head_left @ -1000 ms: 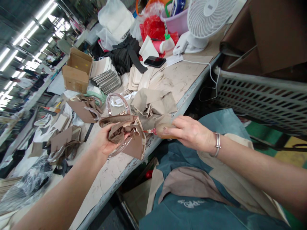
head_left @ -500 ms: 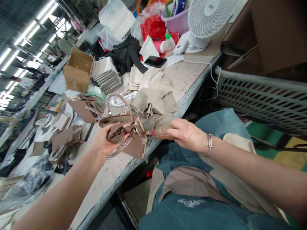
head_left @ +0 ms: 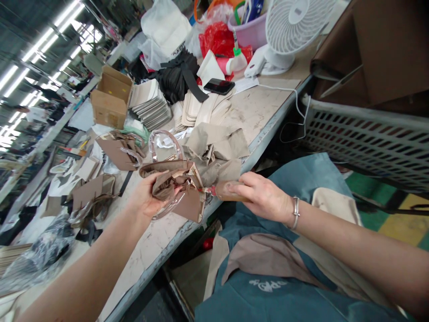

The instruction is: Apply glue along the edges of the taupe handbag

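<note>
Nearest the camera, a teal apron (head_left: 268, 277) with beige pieces lying on it is covering the person's lap. Just above it, the right hand (head_left: 264, 197), wearing a silver bracelet (head_left: 296, 212) at the wrist, is gripping a small brown glue bottle (head_left: 228, 190), its fingers (head_left: 246, 179) wrapping closed around the body while the red nozzle is pointing left, touching the edge of the workpiece. The left hand (head_left: 147, 201) is cupping a crumpled tan leather piece with clear plastic trim (head_left: 179, 192) from below, palm up, fingers curling around the bundle and holding it just over the front edge of the desk (head_left: 157, 241).

Directly behind the bundle, a clear plastic handle (head_left: 164, 145) is standing up beside a heap of loose beige fabric (head_left: 217, 147). To the left, more brown pieces (head_left: 119, 152) are lying scattered. Farther back, a stack of flat cut panels (head_left: 149, 105) is sitting beside an open cardboard box (head_left: 109, 96), and a black phone (head_left: 219, 86) is resting near black straps (head_left: 177, 76). At the far end, a white fan (head_left: 291, 27) is standing next to a purple basin (head_left: 250, 29) and a red bag (head_left: 217, 40). On the right, a white slotted crate (head_left: 365, 138) is sitting off the desk.
</note>
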`<action>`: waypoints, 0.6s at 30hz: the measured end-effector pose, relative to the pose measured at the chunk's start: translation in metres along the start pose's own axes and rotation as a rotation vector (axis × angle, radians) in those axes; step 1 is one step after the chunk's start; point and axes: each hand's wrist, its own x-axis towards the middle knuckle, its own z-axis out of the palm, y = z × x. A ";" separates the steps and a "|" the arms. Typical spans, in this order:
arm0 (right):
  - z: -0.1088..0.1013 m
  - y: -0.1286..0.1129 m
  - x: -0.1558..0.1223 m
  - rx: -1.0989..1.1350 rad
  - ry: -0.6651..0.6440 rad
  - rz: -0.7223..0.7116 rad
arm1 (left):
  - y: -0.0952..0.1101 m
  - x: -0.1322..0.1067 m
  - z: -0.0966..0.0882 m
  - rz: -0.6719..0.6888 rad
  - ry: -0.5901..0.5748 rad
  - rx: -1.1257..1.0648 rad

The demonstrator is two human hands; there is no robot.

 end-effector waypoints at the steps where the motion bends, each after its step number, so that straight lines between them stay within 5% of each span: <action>1: -0.001 0.000 0.001 -0.026 0.010 0.004 | 0.000 0.000 -0.001 0.006 -0.001 -0.001; 8: 0.005 -0.009 0.003 -0.027 -0.118 0.063 | -0.003 0.004 -0.006 -0.005 -0.054 0.003; 18: 0.018 -0.024 -0.012 0.319 -0.141 0.301 | -0.007 -0.007 -0.014 -0.011 -0.037 -0.066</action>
